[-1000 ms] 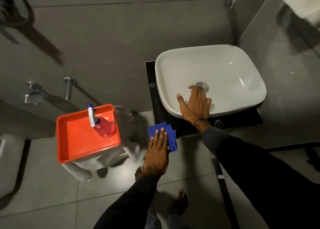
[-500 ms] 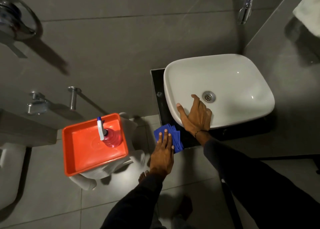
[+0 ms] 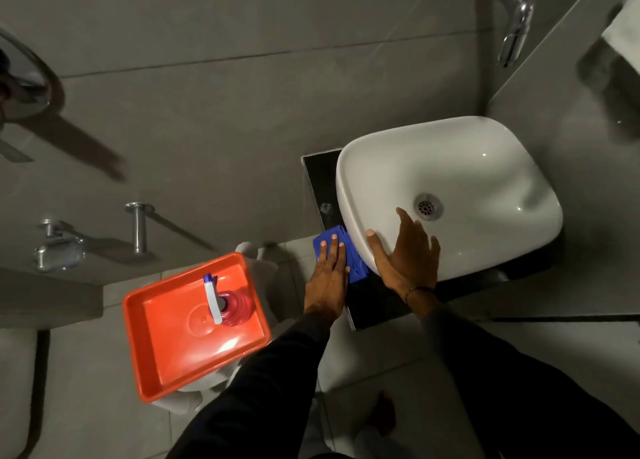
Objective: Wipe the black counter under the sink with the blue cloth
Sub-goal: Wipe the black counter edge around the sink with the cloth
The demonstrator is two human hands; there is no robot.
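Observation:
A folded blue cloth lies on the left strip of the black counter, tucked against the white sink's left side. My left hand presses flat on the cloth, fingers pointing away from me. My right hand rests spread on the sink's near rim, fingers reaching toward the drain. Most of the counter is hidden under the basin.
An orange tray holding a red spray bottle sits on a white stool to the left. A chrome tap juts from the wall above the sink. Wall fittings lie further left. My bare feet stand on the grey floor tiles.
My left hand has slid the blue cloth from the counter's front left corner further back along the sink's left side. My right hand stays on the sink rim.

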